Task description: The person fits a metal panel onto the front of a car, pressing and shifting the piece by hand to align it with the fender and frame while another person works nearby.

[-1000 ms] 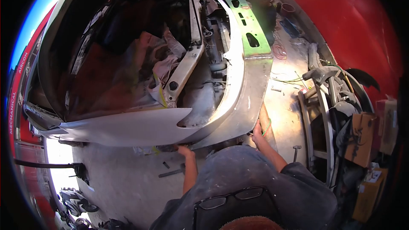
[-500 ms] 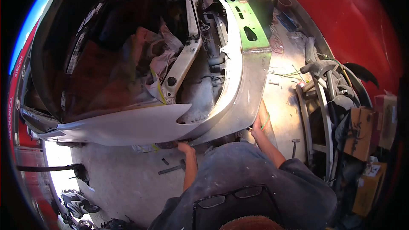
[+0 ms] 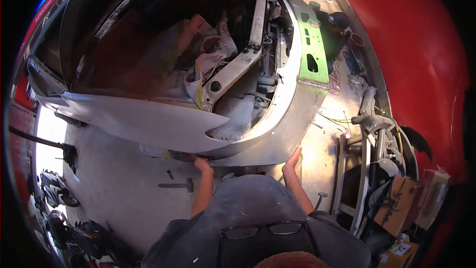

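Note:
In the head view, a bare-metal front panel [image 3: 297,111] curves round the car's corner, its top section bright green [image 3: 314,44]. Beside it lies the car's pale fender [image 3: 144,120]. My left hand [image 3: 203,165] is at the lower edge where fender and panel come close; its fingertips are hidden beneath that edge. My right hand [image 3: 292,161] lies against the panel's lower right corner, fingers stretched upward along the side. No tool shows in it. Inside the engine bay, a pale metal bar [image 3: 237,72] runs diagonally past crumpled masking paper [image 3: 213,52].
A hammer [image 3: 179,185] lies on the concrete floor at left, another hammer [image 3: 321,199] at right. A metal frame [image 3: 359,178] with car parts and cardboard boxes [image 3: 396,203] stands on the right. Another person [image 3: 337,32] is beyond the panel.
The view has shifted, with the car's front corner now farther right. My right hand's fingers now lie straighter along the panel's side. My left hand stays at the lower edge.

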`<state>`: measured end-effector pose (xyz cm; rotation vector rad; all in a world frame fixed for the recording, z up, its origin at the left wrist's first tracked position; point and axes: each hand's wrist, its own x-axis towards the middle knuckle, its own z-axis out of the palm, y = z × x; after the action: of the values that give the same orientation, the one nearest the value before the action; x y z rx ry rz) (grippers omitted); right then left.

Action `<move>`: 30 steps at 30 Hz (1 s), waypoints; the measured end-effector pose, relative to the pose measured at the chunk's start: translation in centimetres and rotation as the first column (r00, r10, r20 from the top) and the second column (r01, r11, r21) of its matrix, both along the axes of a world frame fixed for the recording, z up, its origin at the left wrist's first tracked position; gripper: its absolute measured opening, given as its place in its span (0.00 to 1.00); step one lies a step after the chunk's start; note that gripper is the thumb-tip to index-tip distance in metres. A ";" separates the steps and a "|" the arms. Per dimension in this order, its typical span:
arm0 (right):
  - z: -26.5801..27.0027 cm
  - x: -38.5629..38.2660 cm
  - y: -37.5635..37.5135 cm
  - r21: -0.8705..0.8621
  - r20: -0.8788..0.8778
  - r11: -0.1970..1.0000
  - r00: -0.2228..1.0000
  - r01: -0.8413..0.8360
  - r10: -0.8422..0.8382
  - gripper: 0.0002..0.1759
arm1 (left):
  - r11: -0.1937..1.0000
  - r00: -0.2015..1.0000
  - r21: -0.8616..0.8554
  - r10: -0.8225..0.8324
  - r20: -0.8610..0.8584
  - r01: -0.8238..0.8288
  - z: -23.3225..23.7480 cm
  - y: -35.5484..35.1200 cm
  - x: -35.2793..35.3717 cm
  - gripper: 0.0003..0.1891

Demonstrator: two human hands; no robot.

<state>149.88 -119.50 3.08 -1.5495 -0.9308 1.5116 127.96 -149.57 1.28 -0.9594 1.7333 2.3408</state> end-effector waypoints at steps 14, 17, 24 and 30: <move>3.2 -1.8 0.1 -0.040 0.233 0.967 0.938 -0.253 0.255 0.44 | 0.481 0.935 -0.841 -0.347 0.077 0.248 -12.8 -2.3 -1.5 0.11; 4.0 -1.5 0.0 -0.080 0.199 0.952 0.931 -0.296 0.306 0.44 | 0.991 0.991 -0.092 0.107 0.079 -0.100 -2.9 -0.2 -0.7 0.10; 5.1 -1.2 -0.4 -0.025 0.239 0.935 0.906 -0.353 0.349 0.44 | 0.991 1.000 -0.132 0.016 -0.005 -0.016 -4.1 -0.6 -0.3 0.15; 3.2 -1.0 0.0 0.002 0.264 0.945 0.912 -0.327 0.315 0.46 | 0.983 0.992 -0.175 0.075 0.097 -0.057 -3.3 -0.2 -0.5 0.18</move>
<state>148.85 -119.51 6.25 -1.6473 -1.4217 1.5142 127.41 -149.78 -2.04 -1.1590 1.9155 2.1638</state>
